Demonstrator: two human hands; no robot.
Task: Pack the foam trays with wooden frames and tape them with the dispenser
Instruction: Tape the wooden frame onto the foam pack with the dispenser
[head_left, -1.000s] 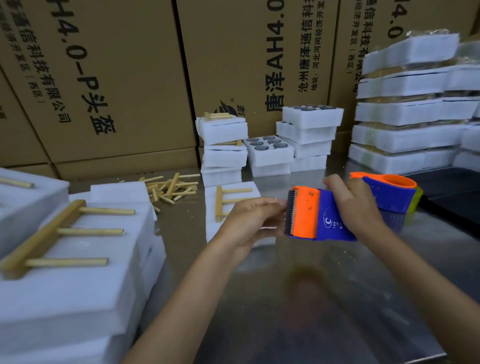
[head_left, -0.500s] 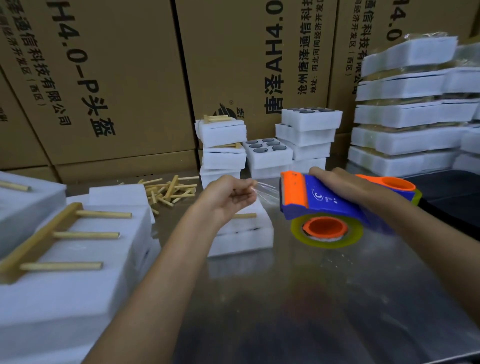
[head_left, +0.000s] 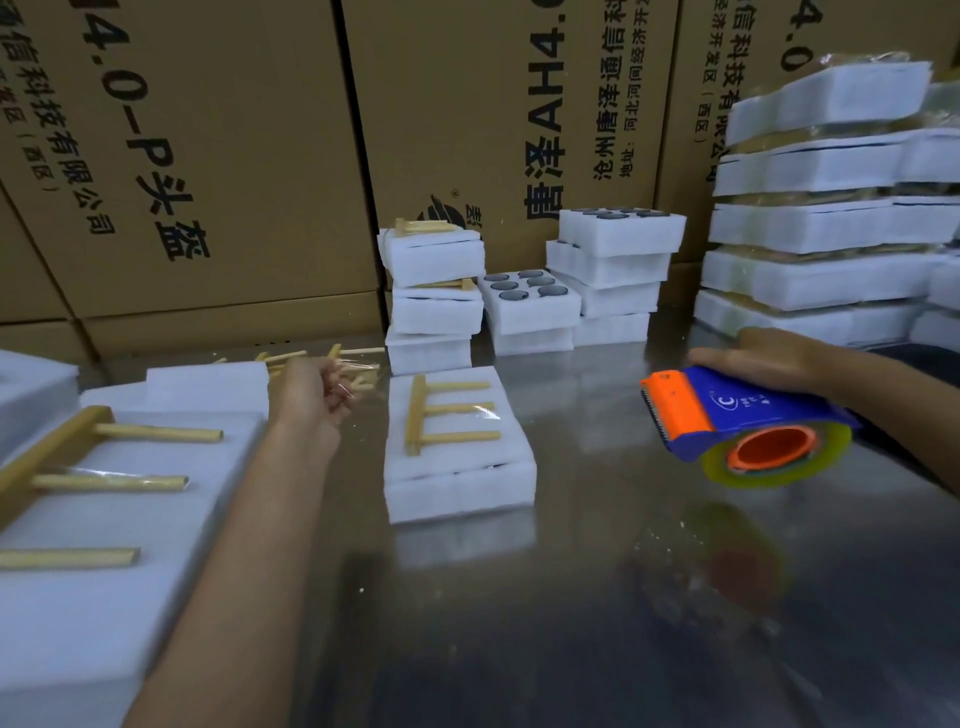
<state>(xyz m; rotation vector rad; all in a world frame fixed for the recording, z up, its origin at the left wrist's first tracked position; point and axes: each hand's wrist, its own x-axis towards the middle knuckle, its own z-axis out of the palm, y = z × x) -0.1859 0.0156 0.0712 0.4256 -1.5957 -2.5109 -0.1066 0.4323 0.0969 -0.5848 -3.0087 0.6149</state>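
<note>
A stack of white foam trays (head_left: 460, 483) lies in the middle of the metal table, with a wooden frame (head_left: 415, 415) flat on top. My left hand (head_left: 314, 397) hovers left of it, fingers curled, pinching a crumpled scrap of clear tape (head_left: 347, 388). To the right of the stack, my right hand (head_left: 753, 358) grips the blue and orange tape dispenser (head_left: 727, 421) from above. The dispenser is tilted on its side above the table, its toothed orange end facing the stack and its yellowish tape roll (head_left: 774, 457) showing.
Foam trays (head_left: 83, 545) with a larger wooden frame (head_left: 62, 447) fill the left edge. Loose wooden sticks (head_left: 291, 358) lie behind my left hand. Small foam stacks (head_left: 434, 291), some with round inserts (head_left: 527, 296), and taped stacks (head_left: 831, 218) stand before cardboard boxes (head_left: 208, 156).
My hands have drawn apart: the left moved left with the tape scrap, the right carried the dispenser to the right and turned it on its side. The centre foam stack is now uncovered.
</note>
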